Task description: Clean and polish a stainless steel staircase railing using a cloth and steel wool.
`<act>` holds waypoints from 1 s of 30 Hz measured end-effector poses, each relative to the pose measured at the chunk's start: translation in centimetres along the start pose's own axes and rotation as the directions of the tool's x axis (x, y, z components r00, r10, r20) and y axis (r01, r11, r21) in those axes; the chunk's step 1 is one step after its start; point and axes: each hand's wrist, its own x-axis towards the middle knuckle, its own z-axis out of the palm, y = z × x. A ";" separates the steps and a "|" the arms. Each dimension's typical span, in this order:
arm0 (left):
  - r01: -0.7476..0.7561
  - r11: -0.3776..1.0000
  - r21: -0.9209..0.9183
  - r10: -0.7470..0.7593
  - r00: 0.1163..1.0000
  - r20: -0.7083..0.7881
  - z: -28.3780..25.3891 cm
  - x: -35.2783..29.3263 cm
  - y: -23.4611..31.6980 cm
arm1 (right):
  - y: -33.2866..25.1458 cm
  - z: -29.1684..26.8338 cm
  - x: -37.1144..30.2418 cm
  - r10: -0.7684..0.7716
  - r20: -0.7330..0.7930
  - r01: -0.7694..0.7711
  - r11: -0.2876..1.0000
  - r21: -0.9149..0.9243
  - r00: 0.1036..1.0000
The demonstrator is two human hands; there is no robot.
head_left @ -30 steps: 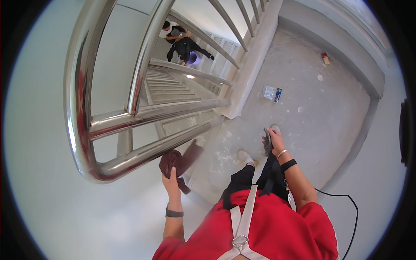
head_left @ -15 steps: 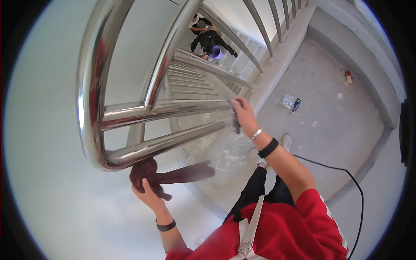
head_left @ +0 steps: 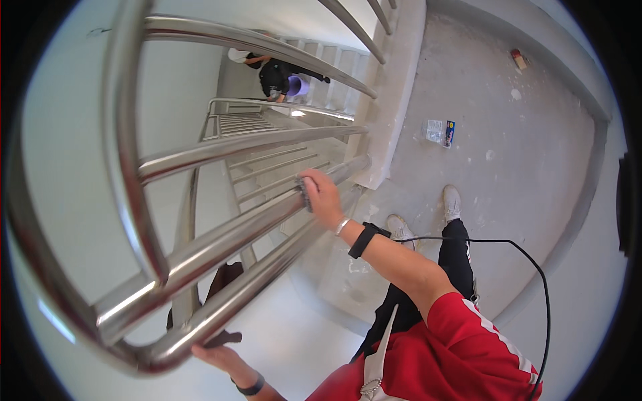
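Note:
My right hand (head_left: 324,198) is closed round a grey scouring pad (head_left: 305,192) and presses it against an upright of the shiny steel stair railing (head_left: 231,235). Low at the left, my left hand (head_left: 224,359) is at the railing's outer bar, with its fingertips hidden behind the metal. It holds a dark brown cloth (head_left: 224,278), which shows in pieces behind and beside that bar.
Grey concrete landing (head_left: 495,194) spreads at right, bearing a clear package (head_left: 438,132) and a small red-and-tan item (head_left: 518,59). A black cable (head_left: 535,264) loops beside my right arm. Below, past the railing, a person (head_left: 273,75) bends near a purple bucket (head_left: 298,85) on the stairs.
My view has shifted and the railing sits nearer. My right hand has moved along the bar with the pad. The cloth, earlier in full sight, is now partly behind the bar.

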 end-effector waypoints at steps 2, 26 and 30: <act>0.058 0.998 0.027 -0.055 0.995 -0.081 1.5 -1.1 1.7 | 5.4 -0.7 -0.2 0.176 -0.091 -0.169 0.982 0.080 0.980; -0.207 0.952 0.224 0.223 0.974 -0.048 6.1 2.0 -1.0 | 23.5 -5.8 2.1 0.355 -0.195 -0.353 0.934 0.048 0.914; -0.226 0.940 0.257 0.247 0.968 -0.051 5.9 1.9 -0.9 | 23.7 -5.9 2.4 0.264 -0.173 -0.269 0.963 -0.005 0.949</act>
